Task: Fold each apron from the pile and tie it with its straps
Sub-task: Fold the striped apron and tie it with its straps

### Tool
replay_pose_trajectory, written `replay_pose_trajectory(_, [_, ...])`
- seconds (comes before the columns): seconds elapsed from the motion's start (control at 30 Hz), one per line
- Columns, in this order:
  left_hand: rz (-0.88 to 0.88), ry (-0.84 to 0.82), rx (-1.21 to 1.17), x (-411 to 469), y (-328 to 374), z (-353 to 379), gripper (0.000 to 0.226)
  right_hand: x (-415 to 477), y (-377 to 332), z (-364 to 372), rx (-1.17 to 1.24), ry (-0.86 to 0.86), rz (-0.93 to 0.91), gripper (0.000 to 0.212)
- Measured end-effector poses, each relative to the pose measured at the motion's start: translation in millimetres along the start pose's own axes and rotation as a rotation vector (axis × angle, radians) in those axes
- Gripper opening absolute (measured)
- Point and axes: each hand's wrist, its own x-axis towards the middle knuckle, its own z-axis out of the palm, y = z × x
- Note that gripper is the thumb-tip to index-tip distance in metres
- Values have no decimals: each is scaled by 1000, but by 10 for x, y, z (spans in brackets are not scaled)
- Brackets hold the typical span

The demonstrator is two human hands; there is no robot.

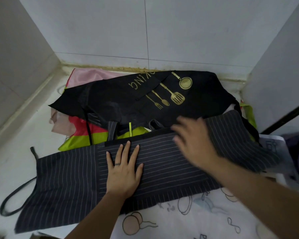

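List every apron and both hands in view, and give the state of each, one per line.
Striped apron: spread out in front, partly folded, not tied.
Black apron: unfolded, crumpled on the pile behind.
Green and red apron: unfolded, mostly buried.
Pink apron: unfolded, at the bottom of the pile.
Left hand: flat, pressing the striped apron.
Right hand: open, blurred, over the striped apron.

Dim, flat, soft light; wide-angle bending curves the walls at the edges; the right hand (195,140) smears with motion blur.
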Motion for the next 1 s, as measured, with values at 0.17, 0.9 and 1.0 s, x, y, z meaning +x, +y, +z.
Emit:
replay_pose_trajectory(0.17, [-66,6,-53,-8,-81,-26,63,-311,217,184,-177,-415,-43,73])
replay_pose_trajectory(0.9, [446,-131,23,-1130,-762,-228,62,-1010,-668,169,-142,-426,-529,75])
replay_pose_trajectory(1.0, [328,-111,-30,-1156,-771,-187,58,-1029,-515,221,-202,-435,-399,91])
